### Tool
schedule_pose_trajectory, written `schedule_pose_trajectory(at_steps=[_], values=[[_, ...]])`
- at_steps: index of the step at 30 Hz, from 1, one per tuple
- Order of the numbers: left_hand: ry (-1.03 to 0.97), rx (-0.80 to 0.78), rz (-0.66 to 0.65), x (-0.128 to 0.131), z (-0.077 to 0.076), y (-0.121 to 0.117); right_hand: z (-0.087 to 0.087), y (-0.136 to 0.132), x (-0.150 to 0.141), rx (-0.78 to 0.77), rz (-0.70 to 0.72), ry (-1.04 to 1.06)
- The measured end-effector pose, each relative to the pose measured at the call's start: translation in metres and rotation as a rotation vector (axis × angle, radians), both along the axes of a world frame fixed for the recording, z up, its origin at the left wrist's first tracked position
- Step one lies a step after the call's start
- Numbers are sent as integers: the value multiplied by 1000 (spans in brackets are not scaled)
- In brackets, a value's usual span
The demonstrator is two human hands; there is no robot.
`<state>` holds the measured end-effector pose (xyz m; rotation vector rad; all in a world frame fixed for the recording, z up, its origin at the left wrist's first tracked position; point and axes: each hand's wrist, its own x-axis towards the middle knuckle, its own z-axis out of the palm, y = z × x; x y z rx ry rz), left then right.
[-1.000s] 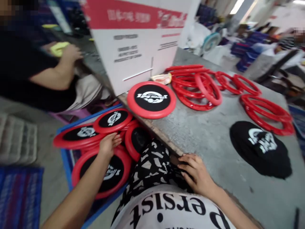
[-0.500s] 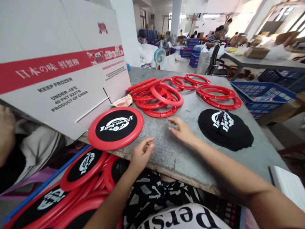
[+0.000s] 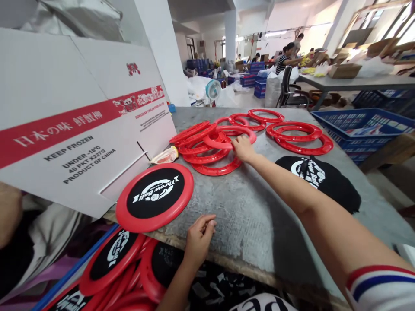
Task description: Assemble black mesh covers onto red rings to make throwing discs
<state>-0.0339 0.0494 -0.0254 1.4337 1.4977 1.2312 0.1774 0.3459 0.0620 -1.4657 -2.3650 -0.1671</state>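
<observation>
My right hand point(image 3: 243, 148) reaches across the grey table point(image 3: 240, 224), its fingers closed around the near edge of a smooth red plastic ring point(image 3: 210, 141). That ring lies on top of a loose pile of red rings point(image 3: 207, 169). Near the table's front edge, my left hand point(image 3: 200, 235) hovers with loosely bent fingers and nothing visible in it. Left of it lies a red-rimmed disc point(image 3: 186, 190) with a black centre printed "Throw Ball". A stack of black printed fabric circles point(image 3: 337, 188) lies at the right, partly hidden behind my right forearm.
More red rings point(image 3: 300, 131) lie at the far right of the table. A large white carton point(image 3: 87, 129) stands at the left. Several finished discs point(image 3: 113, 255) are heaped below the table edge. Blue crates point(image 3: 359, 127) stand beyond the right side. A person's hand point(image 3: 9, 211) is at far left.
My right hand has moved forward from the bare tabletop and taken hold of the smooth red ring on the pile. My left hand stays near the front edge. The view has shifted slightly.
</observation>
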Motion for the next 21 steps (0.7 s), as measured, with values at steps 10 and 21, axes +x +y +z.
schedule_pose_trajectory(at_steps=[10,21], values=[[7,13,8,0,3,1,28,-7,76,214,-336,232],[-221,193,147,-6,-14,0,38,-141,106,-163,-185,1639]])
